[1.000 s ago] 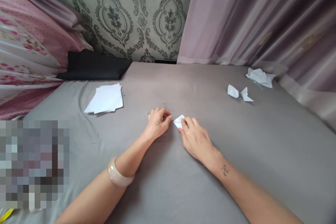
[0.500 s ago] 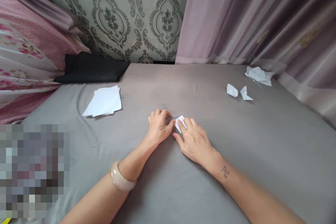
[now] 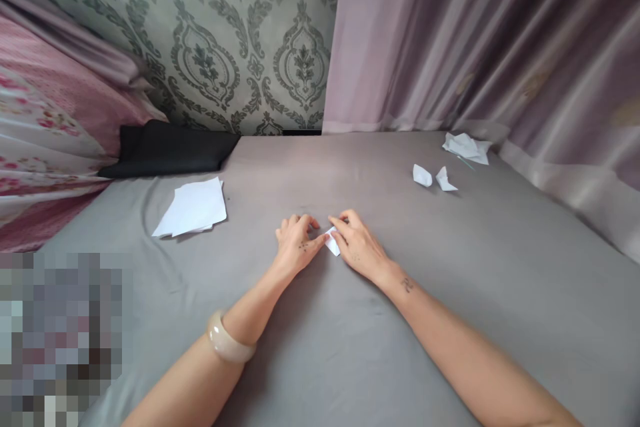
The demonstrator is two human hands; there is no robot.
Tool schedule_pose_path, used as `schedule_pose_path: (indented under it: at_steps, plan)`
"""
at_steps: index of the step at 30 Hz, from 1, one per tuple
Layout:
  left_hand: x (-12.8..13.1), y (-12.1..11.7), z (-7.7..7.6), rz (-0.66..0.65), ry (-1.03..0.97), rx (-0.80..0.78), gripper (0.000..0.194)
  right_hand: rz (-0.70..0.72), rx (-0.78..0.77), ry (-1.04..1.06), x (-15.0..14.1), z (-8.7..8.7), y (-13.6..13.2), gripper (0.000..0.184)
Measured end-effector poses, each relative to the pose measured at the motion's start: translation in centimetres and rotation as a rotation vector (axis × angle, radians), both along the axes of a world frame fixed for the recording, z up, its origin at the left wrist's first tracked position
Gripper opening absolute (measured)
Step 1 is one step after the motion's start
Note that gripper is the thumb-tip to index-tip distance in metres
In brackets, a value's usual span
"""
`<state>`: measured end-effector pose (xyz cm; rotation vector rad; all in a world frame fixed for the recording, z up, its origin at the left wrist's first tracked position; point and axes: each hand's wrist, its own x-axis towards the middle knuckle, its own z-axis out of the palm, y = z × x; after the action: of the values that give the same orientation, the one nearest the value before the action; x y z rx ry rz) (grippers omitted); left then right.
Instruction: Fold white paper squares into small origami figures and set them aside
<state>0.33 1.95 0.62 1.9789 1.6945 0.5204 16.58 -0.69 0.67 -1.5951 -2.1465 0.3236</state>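
A small piece of folded white paper [image 3: 333, 246] lies on the grey sheet between my two hands. My left hand [image 3: 295, 241] presses its thumb on the paper's left corner, with the other fingers bent and resting on the sheet. My right hand [image 3: 363, 245] grips the paper's right side, its thumb on the top face and its index finger curved around the far edge. Both hands partly hide the paper, so its full shape cannot be seen.
A stack of white paper sheets [image 3: 195, 208] lies to the left, before a folded black cloth [image 3: 173, 149]. Two folded paper pieces, one a pointed shape [image 3: 445, 180], sit at the right, near a pile of crumpled paper [image 3: 466, 147]. Curtains [image 3: 400, 40] hang behind.
My right hand has shifted from lying over the paper to gripping its right side with thumb and index finger. The left thumb stays at the left corner. The view has tilted up slightly.
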Motion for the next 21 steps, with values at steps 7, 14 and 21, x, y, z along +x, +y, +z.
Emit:
schedule_pose_path:
  at_steps: [7, 14, 21]
  plan:
    - [0.2, -0.3, 0.0, -0.083, -0.038, 0.056, 0.023, 0.01, -0.046, -0.004, 0.9, 0.5, -0.8, 0.019]
    - [0.8, -0.7, 0.6, -0.083, -0.42, -0.03, 0.042, -0.092, -0.397, 0.646, 2.3, 0.9, -0.8, 0.02]
    - [1.6, -1.5, 1.8, -0.067, -1.028, -0.301, 0.034, -0.13, -0.688, 1.418, 1.4, 1.6, -1.3, 0.028]
